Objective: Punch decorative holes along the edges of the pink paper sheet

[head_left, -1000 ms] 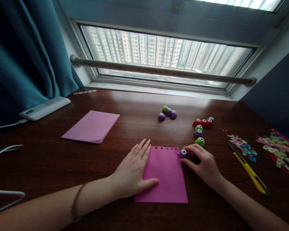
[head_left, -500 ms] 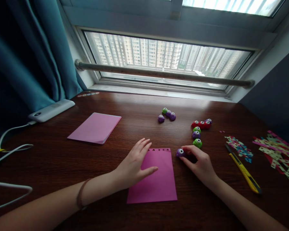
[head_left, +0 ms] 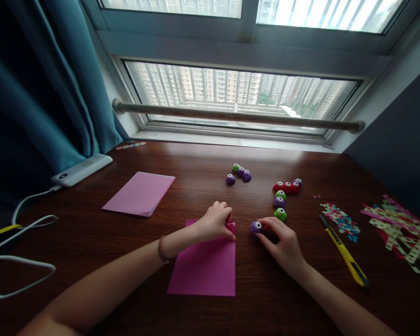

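A sheet of magenta paper (head_left: pixel 205 273) lies on the table in front of me. My left hand (head_left: pixel 214 223) is at its far right corner, fingers curled and thumb bent against the paper, pinching that edge. The row of small punched shapes along the far edge is covered by this hand. Just right of the sheet, my right hand (head_left: pixel 282 240) holds a small purple craft punch (head_left: pixel 255 227) between thumb and fingers, down at the tabletop. A gap separates punch and paper. Beyond it stands a green craft punch (head_left: pixel 280 214).
More punches, including a red punch (head_left: pixel 287 187), stand farther back. At right lie a yellow utility knife (head_left: pixel 346 254), tiny paper cutouts (head_left: pixel 341 221) and punched strips (head_left: pixel 402 228). Pink paper (head_left: pixel 140 193), a white power bank (head_left: pixel 82 169) and its cable (head_left: pixel 21 259) are left.
My left hand has gone from spread over the sheet to curled at its far right corner. The paper has shifted left, away from the punch. My right hand still holds the purple punch.
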Available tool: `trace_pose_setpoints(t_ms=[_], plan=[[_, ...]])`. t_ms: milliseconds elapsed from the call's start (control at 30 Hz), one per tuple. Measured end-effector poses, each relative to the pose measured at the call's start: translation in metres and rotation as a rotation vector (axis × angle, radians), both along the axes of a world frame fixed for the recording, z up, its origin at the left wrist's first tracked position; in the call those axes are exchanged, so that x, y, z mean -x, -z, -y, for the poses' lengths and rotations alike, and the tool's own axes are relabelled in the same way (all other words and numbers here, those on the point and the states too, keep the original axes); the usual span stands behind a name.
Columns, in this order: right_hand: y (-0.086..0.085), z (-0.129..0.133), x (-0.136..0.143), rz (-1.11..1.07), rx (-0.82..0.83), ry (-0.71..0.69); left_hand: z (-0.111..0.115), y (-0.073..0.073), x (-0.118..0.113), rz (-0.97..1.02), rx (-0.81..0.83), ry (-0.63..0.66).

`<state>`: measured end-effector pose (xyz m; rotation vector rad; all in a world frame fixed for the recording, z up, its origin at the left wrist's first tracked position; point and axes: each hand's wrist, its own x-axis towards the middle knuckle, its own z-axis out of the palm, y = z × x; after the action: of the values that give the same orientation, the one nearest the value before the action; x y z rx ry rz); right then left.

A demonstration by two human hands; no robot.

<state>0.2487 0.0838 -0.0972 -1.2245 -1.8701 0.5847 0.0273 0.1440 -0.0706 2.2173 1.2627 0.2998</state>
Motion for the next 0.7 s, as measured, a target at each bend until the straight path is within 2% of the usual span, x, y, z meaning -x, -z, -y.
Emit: trace_pose_setpoints(t_ms=[200,367,533,700], plan=[[0.000,0.000,-0.001,-0.027,-0.021,0.011,-0.008,0.001,-0.015,0.068,0.058,-0.009],[0.001,-0.002,-0.001,-0.048,0.021,0.034,-0.024,0.010,-0.024,0.218,0.206,0.050],[0.000,-0.002,0.000,-0.106,0.073,0.043,-0.030,0.015,-0.020,0.428,0.352,0.102],[0.001,-0.002,0.001,-0.178,0.125,0.036,-0.031,0.015,-0.015,0.609,0.461,0.024]])
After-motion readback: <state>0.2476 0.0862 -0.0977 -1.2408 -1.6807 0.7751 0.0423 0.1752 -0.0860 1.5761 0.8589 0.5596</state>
